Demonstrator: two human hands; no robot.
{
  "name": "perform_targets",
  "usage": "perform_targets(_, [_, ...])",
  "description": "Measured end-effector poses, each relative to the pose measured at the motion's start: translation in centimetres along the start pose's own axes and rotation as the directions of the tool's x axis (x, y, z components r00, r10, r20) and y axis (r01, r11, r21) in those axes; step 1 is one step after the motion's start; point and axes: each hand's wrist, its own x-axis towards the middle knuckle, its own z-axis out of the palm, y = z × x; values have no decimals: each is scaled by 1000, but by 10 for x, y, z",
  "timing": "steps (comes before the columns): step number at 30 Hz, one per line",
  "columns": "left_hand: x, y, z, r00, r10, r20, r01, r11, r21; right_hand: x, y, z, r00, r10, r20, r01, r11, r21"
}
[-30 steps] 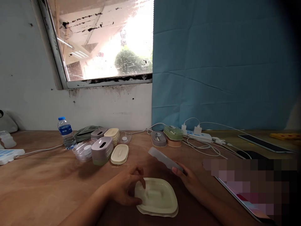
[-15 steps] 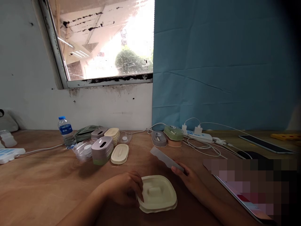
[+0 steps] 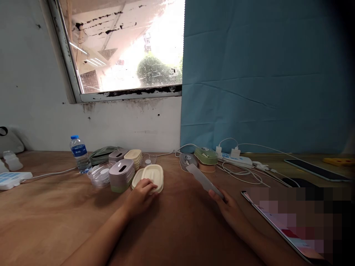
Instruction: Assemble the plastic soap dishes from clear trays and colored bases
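Observation:
My left hand [image 3: 143, 197] grips the near edge of a cream plastic lid [image 3: 155, 176], its fingers closed over the rim. This lid partly overlaps another cream lid [image 3: 138, 177] lying on the table. Just left of them stand a lilac container with a slotted top [image 3: 121, 170] and a stack of cream lids [image 3: 133, 155]. To the right, my right hand [image 3: 226, 207] is closed around one end of a flat, translucent whitish strip with a wavy edge [image 3: 202, 178]. The strip points up and left, toward the grey box [image 3: 187, 162]; its lower end is hidden by my fingers.
Clear plastic bowls [image 3: 99, 175] and a water bottle [image 3: 80, 154] stand at the left. Behind the strip are a green box [image 3: 205, 156], a power strip [image 3: 237, 160] and loose white cables [image 3: 244, 177]. A tablet-like screen [image 3: 273, 221] lies at the right.
My left hand has carried the cream lid from the near middle of the table forward and left, onto or over the other lid. My right hand and the strip have shifted slightly right.

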Motion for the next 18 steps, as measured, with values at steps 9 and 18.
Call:
perform_targets(9, [0,-35,-2,998,-67,-13,68,994,80,-1,-3,2,999,-39,12,39,999,-27])
perform_targets(18, [-1,-41,-3,989,-140,-47,143,987,70,0,1,2,1000,-8,-1,8,999,-35])
